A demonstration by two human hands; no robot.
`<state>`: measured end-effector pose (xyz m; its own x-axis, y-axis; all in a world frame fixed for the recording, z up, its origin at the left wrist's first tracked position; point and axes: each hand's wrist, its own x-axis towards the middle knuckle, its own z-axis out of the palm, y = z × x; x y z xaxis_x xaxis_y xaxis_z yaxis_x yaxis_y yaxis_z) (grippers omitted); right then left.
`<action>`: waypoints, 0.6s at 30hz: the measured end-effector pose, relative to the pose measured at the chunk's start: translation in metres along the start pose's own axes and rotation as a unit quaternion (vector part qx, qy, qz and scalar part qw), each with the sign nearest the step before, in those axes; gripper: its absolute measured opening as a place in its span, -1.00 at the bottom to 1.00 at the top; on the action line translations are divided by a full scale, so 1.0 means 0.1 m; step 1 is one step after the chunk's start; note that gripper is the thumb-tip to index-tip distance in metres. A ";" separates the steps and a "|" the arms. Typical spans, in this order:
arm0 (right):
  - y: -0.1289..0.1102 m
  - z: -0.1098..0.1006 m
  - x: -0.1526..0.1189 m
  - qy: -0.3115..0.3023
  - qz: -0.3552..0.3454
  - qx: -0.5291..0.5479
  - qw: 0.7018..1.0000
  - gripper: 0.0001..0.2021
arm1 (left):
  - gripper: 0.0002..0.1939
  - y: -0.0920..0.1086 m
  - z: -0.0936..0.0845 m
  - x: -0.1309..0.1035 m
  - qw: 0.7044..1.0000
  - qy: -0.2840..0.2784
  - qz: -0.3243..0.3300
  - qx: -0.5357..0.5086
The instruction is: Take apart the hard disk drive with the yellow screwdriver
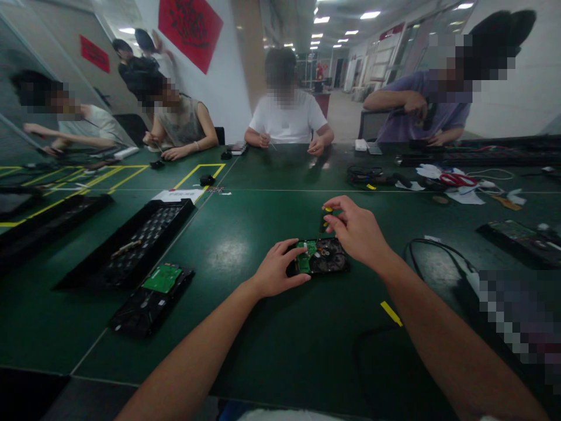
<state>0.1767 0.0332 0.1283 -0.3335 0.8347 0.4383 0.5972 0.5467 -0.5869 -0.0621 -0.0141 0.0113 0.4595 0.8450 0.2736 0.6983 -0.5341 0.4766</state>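
A black hard drive (333, 257) with a green circuit board lies flat on the green table in front of me. My left hand (280, 268) rests over its left end, thumb on the near edge and fingers spread across the board. Above the drive, my right hand (356, 227) pinches a black and yellow screwdriver (323, 224) by its handle, held upright. The screwdriver's tip points down at the far edge of the drive; whether it sits in a screw is too small to tell. Another hard drive (151, 299) with a green board lies to the left.
Long black trays (131, 248) stand at the left, one with a small part inside. Black cables (432, 242) and a yellow tag (391, 313) lie at the right. Red-handled scissors (458, 179) sit among scraps farther back. Several people work along the table's far side.
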 end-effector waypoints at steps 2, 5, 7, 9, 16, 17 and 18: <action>0.00 0.01 -0.01 -0.002 0.002 0.001 1.000 -0.78 | -0.23 0.00 0.00 0.00 1.000 -0.001 0.000 0.000; -0.01 0.00 -0.01 -0.002 -0.022 -0.016 1.000 -0.80 | -0.22 0.00 0.00 0.00 1.000 -0.002 0.001 0.001; -0.01 0.00 0.00 0.006 -0.038 -0.029 0.999 -0.83 | -0.22 -0.01 0.00 0.00 1.000 -0.002 0.002 0.002; -0.01 -0.01 0.01 0.010 -0.051 -0.041 0.998 -0.86 | -0.22 -0.01 0.00 0.01 1.000 -0.002 0.004 0.003; 0.00 -0.01 0.00 0.015 -0.028 -0.060 0.998 -0.79 | -0.22 -0.01 0.01 0.00 1.000 0.004 0.007 0.003; 0.00 -0.01 0.00 0.018 -0.022 -0.061 0.998 -0.78 | -0.23 -0.01 0.01 0.00 1.000 0.004 0.007 0.002; 0.00 0.00 0.00 0.020 -0.020 -0.061 0.998 -0.78 | -0.23 -0.01 0.01 0.00 1.000 0.003 0.007 0.002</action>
<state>0.1768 0.0330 0.1282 -0.3303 0.8078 0.4883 0.6690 0.5653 -0.4826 -0.0622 -0.0133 0.0099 0.4660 0.8374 0.2855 0.6938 -0.5461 0.4694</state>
